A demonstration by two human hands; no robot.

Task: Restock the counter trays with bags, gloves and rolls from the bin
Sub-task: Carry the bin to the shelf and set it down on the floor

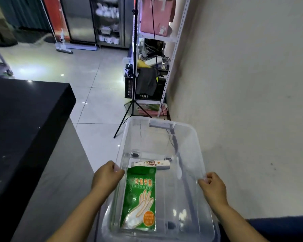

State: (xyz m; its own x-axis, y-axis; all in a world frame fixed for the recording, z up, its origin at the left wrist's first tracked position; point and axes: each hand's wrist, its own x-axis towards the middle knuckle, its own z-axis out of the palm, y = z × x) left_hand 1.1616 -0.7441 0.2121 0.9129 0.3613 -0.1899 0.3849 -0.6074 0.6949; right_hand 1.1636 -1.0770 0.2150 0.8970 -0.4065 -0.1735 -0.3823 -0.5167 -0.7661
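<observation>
Black counter [24,109] at far left. Left hand [107,175] curls over left rim of clear plastic bin [187,137], gripping it. Inside bin: green glove pack [140,199] flat along left side, small roll [150,164] crosswise just beyond pack's top edge. Right hand [212,186] grips right rim, fingers curled. Pale wall [252,84] at right.

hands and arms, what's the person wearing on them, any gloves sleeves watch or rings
Nothing worn shows. The left hand and right hand are bare: no gloves, and no rings or watch in view. The left forearm and right forearm are bare too, with no sleeve or cuff as far as the bottom edge of the picture.
</observation>
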